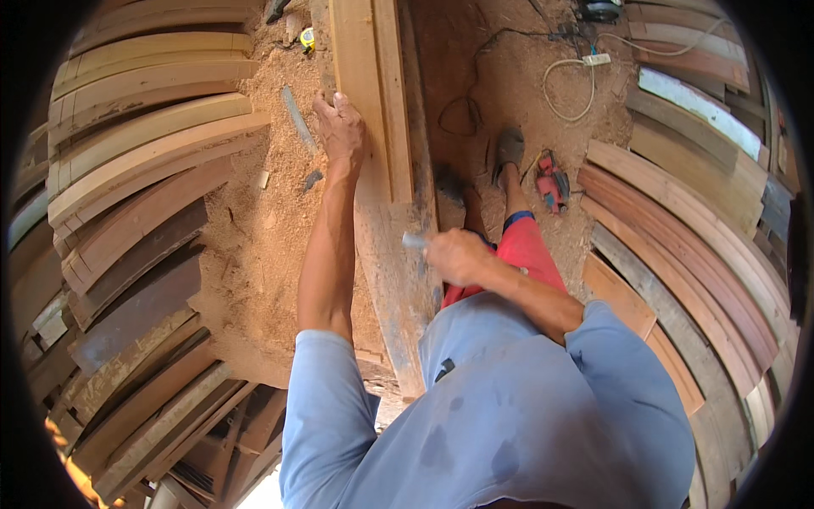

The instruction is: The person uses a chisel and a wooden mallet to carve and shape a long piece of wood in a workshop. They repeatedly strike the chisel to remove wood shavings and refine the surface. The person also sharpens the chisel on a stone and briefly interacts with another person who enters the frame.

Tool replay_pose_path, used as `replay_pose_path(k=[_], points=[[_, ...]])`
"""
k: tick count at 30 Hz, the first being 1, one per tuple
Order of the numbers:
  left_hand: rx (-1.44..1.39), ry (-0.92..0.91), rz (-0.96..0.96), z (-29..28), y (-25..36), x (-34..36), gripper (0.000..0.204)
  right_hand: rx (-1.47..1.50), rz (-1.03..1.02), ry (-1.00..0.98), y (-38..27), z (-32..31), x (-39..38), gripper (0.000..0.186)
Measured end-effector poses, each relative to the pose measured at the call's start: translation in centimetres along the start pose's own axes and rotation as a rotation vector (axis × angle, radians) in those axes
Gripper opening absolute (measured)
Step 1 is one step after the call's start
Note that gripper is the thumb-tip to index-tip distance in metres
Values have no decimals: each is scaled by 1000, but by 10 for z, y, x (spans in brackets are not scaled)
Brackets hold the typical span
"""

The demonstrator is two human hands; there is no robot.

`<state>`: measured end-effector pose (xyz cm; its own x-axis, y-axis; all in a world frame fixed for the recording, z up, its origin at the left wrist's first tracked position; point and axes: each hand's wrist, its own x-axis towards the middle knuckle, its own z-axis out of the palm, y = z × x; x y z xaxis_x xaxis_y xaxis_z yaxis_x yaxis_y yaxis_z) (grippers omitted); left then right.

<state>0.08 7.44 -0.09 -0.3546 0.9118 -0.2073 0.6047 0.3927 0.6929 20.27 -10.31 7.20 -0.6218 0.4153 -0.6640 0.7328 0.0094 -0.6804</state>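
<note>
My left hand [339, 127] grips the left side of a pale wooden board [365, 51] with a stepped edge, lying lengthwise on a long worn beam [390, 297]. My right hand [458, 254] is closed on a short grey metal tool [414, 241], held over the beam below the board's lower end; its exact kind is unclear. Left of my left hand, a thin grey strip [297, 114] and a small dark scrap [312, 180] lie in wood shavings [246, 246]. A yellow tape measure [307, 40] sits near the board's far end.
Stacks of planks line the left [144, 161] and right [695, 254]. To the right of the beam, a red power tool [552, 182], cords and a white power strip [596, 59] lie on the dusty floor near my feet [509, 148]. A black tool [598, 10] is at the top right.
</note>
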Motion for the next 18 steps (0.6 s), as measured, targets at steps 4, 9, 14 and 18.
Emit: replay_pose_path(k=[4, 9, 14, 18], points=[[483, 222, 462, -4, 18, -24, 66, 159, 183, 440, 19, -48, -10, 21], [302, 23, 240, -14, -5, -78, 53, 183, 34, 654, 33, -126, 8, 18], [157, 2, 153, -18, -33, -81, 32, -95, 11, 768, 6, -175, 68, 12], [92, 21, 142, -16, -36, -78, 29, -301, -114, 745, 38, -157, 116, 17]])
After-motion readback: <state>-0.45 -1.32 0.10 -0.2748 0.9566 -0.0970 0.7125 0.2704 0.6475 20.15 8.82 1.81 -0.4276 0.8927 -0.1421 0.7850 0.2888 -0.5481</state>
